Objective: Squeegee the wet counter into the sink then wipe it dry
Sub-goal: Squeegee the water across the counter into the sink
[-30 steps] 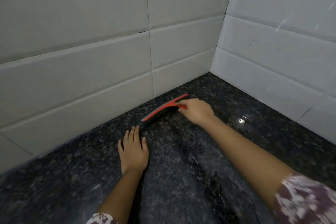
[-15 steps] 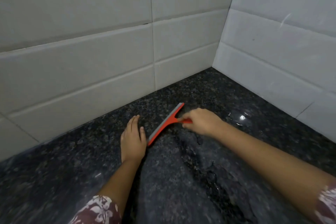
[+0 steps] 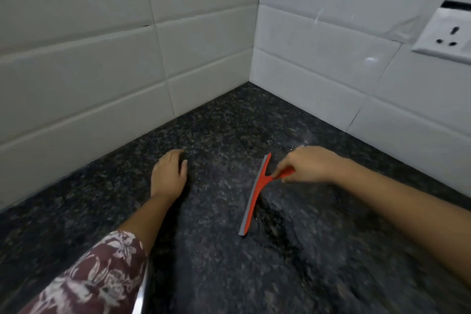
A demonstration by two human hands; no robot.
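Observation:
A red squeegee (image 3: pixel 256 192) with a grey rubber blade rests blade-down on the dark speckled granite counter (image 3: pixel 219 125). My right hand (image 3: pixel 307 164) grips its short red handle from the right. A film of water (image 3: pixel 277 227) pools just right of the blade. My left hand (image 3: pixel 169 173) lies flat on the counter to the left, palm down, fingers together, well apart from the squeegee. No sink shows in view.
White tiled walls (image 3: pixel 102 64) meet in a corner behind the counter. A white wall socket (image 3: pixel 448 35) sits on the right wall. A shiny metal edge (image 3: pixel 139 298) shows at the bottom beside my patterned sleeve.
My right hand has dragged the squeegee away from the back wall, toward me and to the right, turning the blade more upright in view. The left hand stayed flat on the counter.

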